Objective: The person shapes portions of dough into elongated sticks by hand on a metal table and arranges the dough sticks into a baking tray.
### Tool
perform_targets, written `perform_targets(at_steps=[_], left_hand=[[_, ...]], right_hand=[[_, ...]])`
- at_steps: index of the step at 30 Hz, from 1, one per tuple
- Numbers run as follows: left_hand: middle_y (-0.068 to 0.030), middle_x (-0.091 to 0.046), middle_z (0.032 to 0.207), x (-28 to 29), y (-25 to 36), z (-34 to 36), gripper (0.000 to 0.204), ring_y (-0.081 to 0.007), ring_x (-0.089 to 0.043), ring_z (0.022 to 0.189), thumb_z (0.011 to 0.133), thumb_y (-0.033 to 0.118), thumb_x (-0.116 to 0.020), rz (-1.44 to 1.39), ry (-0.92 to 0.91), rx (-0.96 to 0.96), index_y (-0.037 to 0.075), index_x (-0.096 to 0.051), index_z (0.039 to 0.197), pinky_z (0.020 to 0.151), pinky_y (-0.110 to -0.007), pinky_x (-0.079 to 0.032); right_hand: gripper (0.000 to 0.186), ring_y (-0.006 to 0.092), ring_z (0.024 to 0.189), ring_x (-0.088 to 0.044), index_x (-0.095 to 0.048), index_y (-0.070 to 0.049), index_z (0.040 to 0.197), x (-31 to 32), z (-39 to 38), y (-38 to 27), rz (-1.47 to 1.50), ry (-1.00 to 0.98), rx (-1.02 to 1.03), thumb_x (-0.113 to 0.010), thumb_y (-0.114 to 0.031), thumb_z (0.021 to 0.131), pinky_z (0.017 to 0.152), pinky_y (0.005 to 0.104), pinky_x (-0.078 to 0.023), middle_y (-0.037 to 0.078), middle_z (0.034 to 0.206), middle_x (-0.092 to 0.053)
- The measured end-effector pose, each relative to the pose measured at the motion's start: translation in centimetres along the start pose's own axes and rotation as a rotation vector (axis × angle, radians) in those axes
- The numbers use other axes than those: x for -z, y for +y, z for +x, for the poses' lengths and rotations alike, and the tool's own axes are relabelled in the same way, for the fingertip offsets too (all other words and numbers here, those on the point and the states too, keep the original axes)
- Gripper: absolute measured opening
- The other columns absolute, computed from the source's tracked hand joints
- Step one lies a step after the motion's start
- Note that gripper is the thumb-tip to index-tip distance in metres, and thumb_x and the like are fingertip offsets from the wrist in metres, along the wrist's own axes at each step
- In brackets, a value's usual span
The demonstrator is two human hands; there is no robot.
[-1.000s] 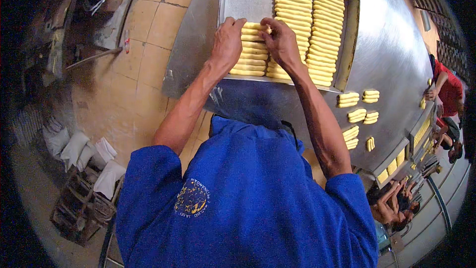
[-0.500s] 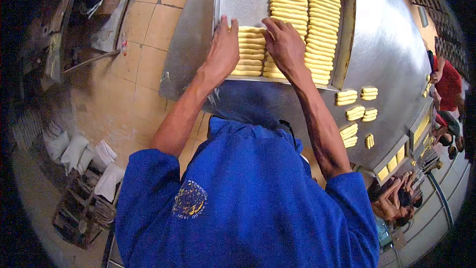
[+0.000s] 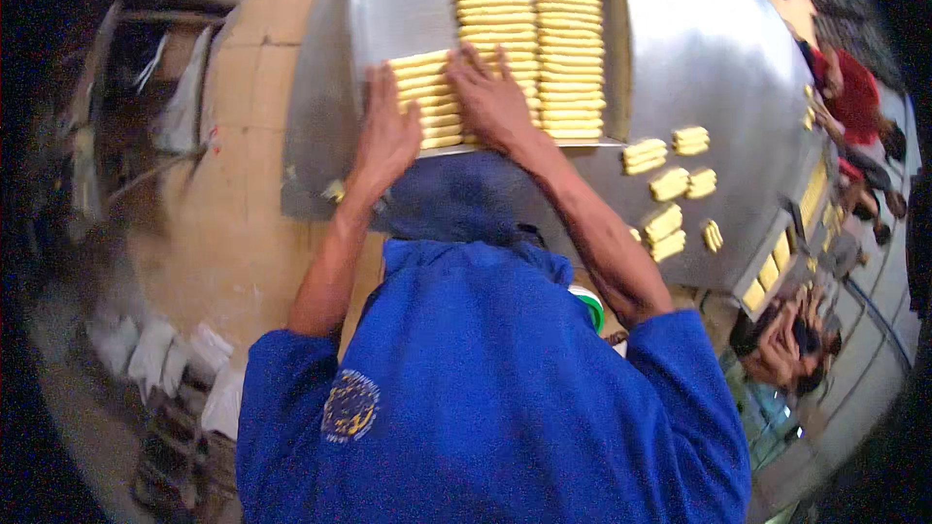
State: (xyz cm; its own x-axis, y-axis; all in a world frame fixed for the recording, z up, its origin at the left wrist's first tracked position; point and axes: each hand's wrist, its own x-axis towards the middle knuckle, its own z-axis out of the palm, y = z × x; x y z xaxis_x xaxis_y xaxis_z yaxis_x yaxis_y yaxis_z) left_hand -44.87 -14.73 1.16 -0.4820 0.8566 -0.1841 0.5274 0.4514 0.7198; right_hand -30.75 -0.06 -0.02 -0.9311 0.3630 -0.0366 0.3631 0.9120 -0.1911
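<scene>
Yellow dough sticks lie side by side in columns on a metal tray (image 3: 398, 10). A short column of dough sticks (image 3: 427, 87) sits at the tray's near left, beside two longer columns (image 3: 569, 49). My left hand (image 3: 388, 141) rests along the left edge of the short column, fingers stretched out. On its other side my right hand (image 3: 493, 102) lies palm down with spread fingers, touching the sticks where the short column meets the middle one. Its palm and wrist hide part of both columns. Neither hand grips a stick.
Several small groups of dough sticks (image 3: 670, 184) lie on the metal table (image 3: 699, 68) right of the tray. More trays of dough (image 3: 767, 277) stand farther right, near other people (image 3: 854, 87). White sacks (image 3: 150, 354) are on the floor at the left.
The whole view has shifted, so tray and table appear farther left. My left hand sits slightly nearer along the short column's edge; my right hand's fingers are more spread over the dough.
</scene>
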Motion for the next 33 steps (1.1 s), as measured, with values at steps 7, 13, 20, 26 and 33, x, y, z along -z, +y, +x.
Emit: perform_targets(at_steps=[7,13,20,26,33], left_hand=[[-0.0297,-0.014,0.163,-1.0,-0.9,0.8,0.073,-0.0399,-0.014,0.153,0.104,0.036,-0.050,0.264,-0.105,0.013,-0.009,-0.021,0.154,0.125,-0.041,-0.015],[-0.0256,-0.032,0.158,0.6,1.6,-0.4,0.063,-0.0374,-0.032,0.147,0.102,0.029,-0.057,-0.037,0.109,-0.032,0.000,-0.033,0.153,0.121,-0.042,-0.027],[-0.0190,-0.050,0.148,0.6,5.3,-3.4,0.049,-0.0304,-0.050,0.135,0.100,0.022,-0.063,-0.106,0.138,-0.088,0.004,-0.051,0.143,0.111,-0.040,-0.042],[-0.0141,-0.061,0.132,1.0,6.6,-6.5,0.042,-0.0238,-0.063,0.115,0.098,0.016,-0.064,-0.284,0.142,0.057,0.003,-0.057,0.137,0.096,-0.035,-0.051],[-0.0085,-0.074,0.101,-0.8,7.8,-8.1,0.028,-0.0167,-0.068,0.097,0.096,0.018,-0.069,-0.450,0.116,0.133,0.003,-0.070,0.119,0.089,-0.030,-0.053]], right_hand=[[0.029,0.0271,0.113,-0.065,-0.062,-0.001,0.125,7.0,-8.0,2.2,0.792,0.418,-0.505,-0.059,-0.008,0.098,0.093,0.0381,-0.054,0.015,0.127,-0.065],[0.033,0.0276,0.106,-0.068,-0.063,0.002,0.125,7.2,-23.9,16.4,0.236,0.276,-1.060,-0.057,-0.019,0.101,0.089,0.0358,-0.053,0.020,0.113,-0.070],[0.039,0.0416,0.102,-0.065,-0.058,0.005,0.126,3.2,-26.6,21.1,0.205,0.173,-0.834,-0.050,-0.024,0.102,0.093,0.0462,-0.050,0.027,0.106,-0.068],[0.041,0.0297,0.092,-0.067,-0.062,0.002,0.117,4.0,-26.2,22.2,0.559,0.093,-0.920,-0.064,-0.033,0.097,0.084,0.0391,-0.051,0.018,0.096,-0.069],[0.026,0.0120,0.082,-0.062,-0.063,0.001,0.097,8.1,-25.7,19.9,0.767,0.121,-0.841,-0.076,-0.021,0.091,0.074,0.0276,-0.050,0.005,0.085,-0.066]])
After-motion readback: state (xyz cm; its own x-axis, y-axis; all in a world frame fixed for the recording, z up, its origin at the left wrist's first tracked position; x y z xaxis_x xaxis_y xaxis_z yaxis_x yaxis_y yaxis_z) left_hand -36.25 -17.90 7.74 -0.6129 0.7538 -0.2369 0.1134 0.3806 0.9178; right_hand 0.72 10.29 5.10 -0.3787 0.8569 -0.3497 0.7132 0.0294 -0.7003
